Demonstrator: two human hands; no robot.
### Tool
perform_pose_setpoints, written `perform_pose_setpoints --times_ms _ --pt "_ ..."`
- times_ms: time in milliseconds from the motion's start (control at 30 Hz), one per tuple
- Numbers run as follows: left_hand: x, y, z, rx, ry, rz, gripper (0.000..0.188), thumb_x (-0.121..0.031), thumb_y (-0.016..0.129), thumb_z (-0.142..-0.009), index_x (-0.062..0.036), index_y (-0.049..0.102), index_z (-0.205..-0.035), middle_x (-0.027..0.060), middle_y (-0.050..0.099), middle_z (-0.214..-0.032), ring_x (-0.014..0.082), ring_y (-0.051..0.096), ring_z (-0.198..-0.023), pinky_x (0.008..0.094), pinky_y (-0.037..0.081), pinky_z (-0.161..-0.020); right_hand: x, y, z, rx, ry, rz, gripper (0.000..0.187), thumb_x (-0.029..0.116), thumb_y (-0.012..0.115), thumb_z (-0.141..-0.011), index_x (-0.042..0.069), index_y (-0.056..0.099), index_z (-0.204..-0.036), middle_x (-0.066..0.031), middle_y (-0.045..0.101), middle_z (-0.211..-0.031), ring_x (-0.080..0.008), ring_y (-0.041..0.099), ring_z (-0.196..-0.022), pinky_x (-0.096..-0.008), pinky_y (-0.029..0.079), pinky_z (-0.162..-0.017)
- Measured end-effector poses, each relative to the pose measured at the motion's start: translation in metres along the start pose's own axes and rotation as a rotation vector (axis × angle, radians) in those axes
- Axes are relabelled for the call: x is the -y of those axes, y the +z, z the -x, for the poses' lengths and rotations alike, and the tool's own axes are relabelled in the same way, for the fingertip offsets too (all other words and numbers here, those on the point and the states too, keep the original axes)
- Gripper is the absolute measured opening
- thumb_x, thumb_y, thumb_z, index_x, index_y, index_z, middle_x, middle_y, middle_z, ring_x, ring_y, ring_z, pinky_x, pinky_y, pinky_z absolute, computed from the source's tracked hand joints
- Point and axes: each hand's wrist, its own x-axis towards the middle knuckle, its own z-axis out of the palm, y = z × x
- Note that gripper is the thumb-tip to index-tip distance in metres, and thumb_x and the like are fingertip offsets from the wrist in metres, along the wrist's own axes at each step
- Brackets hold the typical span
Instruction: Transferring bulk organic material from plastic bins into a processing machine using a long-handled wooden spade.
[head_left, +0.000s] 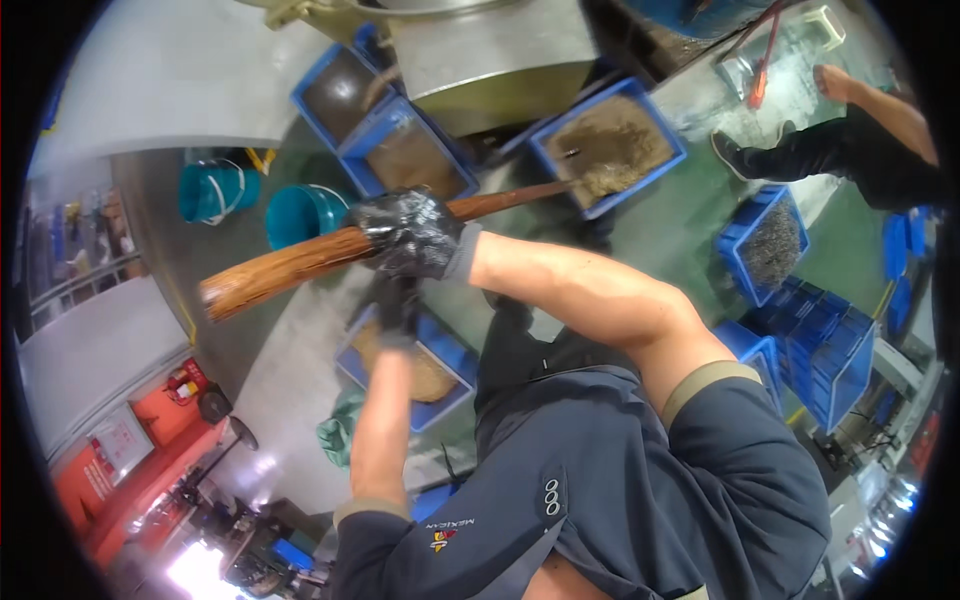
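Note:
A long reddish-brown wooden pole (290,268) slants across the view, its thick end at the left and its thin end toward a blue crate (643,197) of wet brown material. My right hand (408,230), in a shiny black glove, is closed round the pole's middle. My left hand (397,308), also black-gloved, is blurred just below the right one. Its fingers are hidden behind the right glove and the pole, so its grip does not show. Under the pole, near my left forearm, stands another blue crate (440,410) with tan grainy material.
Two teal buckets (300,215) stand at the left. Ahead are more blue crates (350,160) beside a large metal machine (490,50). At the right are a crate of grey bits (770,245), stacked blue crates (815,340) and another person's leg (810,162). A red cart (140,440) is lower left.

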Motion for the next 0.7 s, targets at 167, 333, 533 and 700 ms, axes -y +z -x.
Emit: perform_pose_setpoints --times_ms 167,333,533,700 --pt "-0.259 -0.015 -0.016 -0.372 0.349 0.134 0.042 -0.018 0.037 -0.099 0.0043 0.042 -0.134 0.0142 0.057 -0.123 0.023 0.054 -0.114 0.033 0.042 -0.099 0.01 -0.014 0.018 0.056 0.04 0.066 0.033 0.025 0.071 -0.068 0.016 0.06 -0.098 -0.008 0.065 -0.08 -0.0305 0.064 -0.072 -0.0427 0.05 -0.063" --pt "-0.309 -0.018 -0.018 -0.164 0.304 -0.813 0.029 -0.01 0.05 -0.092 0.0031 0.057 -0.117 0.0137 0.062 -0.115 0.0215 0.06 -0.103 0.0336 0.046 -0.09 0.021 0.003 0.016 0.222 0.12 0.054 0.032 0.024 0.07 -0.069 0.016 0.06 -0.099 -0.0098 0.065 -0.084 -0.0315 0.064 -0.078 -0.0434 0.051 -0.068" --pt "-0.272 -0.056 -0.009 -0.104 0.174 -1.164 0.014 -0.007 0.059 -0.089 0.0013 0.07 -0.094 0.0145 0.071 -0.09 0.0187 0.069 -0.08 0.0307 0.052 -0.072 0.026 0.055 0.027 0.238 0.07 -0.004 0.024 0.024 0.066 -0.072 0.015 0.06 -0.094 -0.013 0.064 -0.087 -0.033 0.064 -0.08 -0.0442 0.051 -0.069" --pt "-0.228 -0.112 0.021 -0.2 -0.461 -1.063 0.028 -0.023 0.059 -0.091 0.0029 0.07 -0.092 0.014 0.071 -0.078 0.0168 0.067 -0.066 0.0301 0.052 -0.06 0.034 0.124 0.038 0.55 0.097 -0.121 0.014 0.026 0.06 -0.077 0.015 0.06 -0.086 -0.0105 0.064 -0.08 -0.0326 0.063 -0.074 -0.0448 0.049 -0.067"
